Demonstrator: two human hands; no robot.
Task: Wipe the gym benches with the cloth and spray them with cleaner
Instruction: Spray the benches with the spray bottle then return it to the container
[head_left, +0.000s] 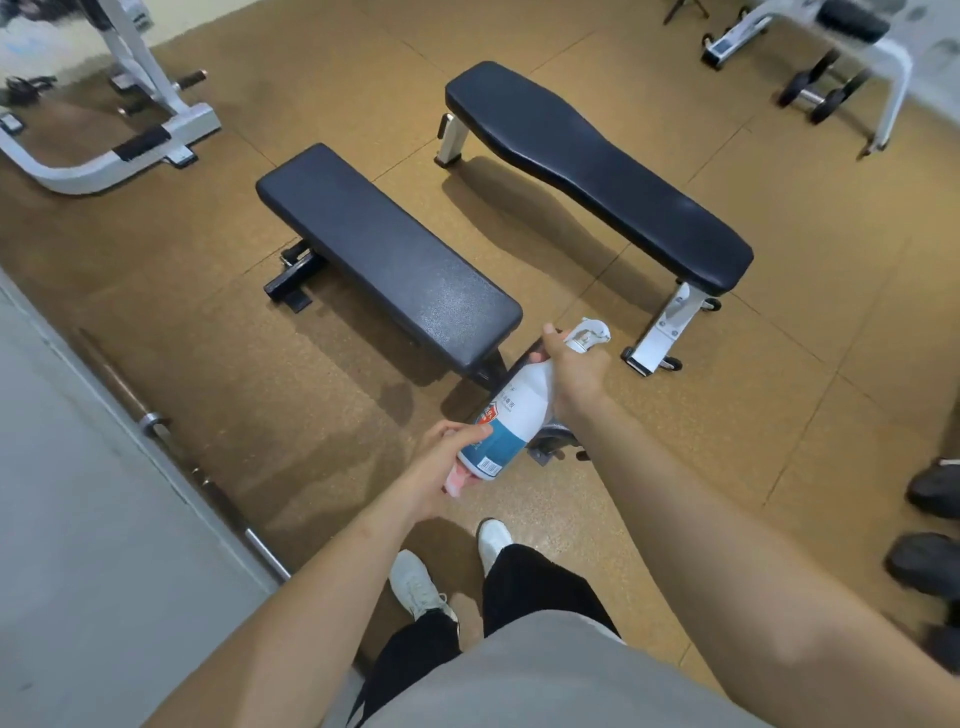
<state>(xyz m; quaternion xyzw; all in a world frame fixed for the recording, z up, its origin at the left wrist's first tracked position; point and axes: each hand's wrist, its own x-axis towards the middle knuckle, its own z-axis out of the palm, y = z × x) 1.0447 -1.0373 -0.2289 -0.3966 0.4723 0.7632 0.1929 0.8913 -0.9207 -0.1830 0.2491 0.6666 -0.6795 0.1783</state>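
The right hand (569, 369) is curled round the neck of the spray bottle (511, 415), below the trigger. The left hand (441, 462) grips the bottle's base, with the pink cloth (457, 480) bunched under its fingers. The nearer bench (384, 254) stands just beyond both hands, and the second bench (592, 166) beyond to the right.

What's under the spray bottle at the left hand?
A pink cloth pokes out beneath the base of the spray bottle, held with it in the left hand. Most of it is covered by bottle and hand. The right hand grips the neck.
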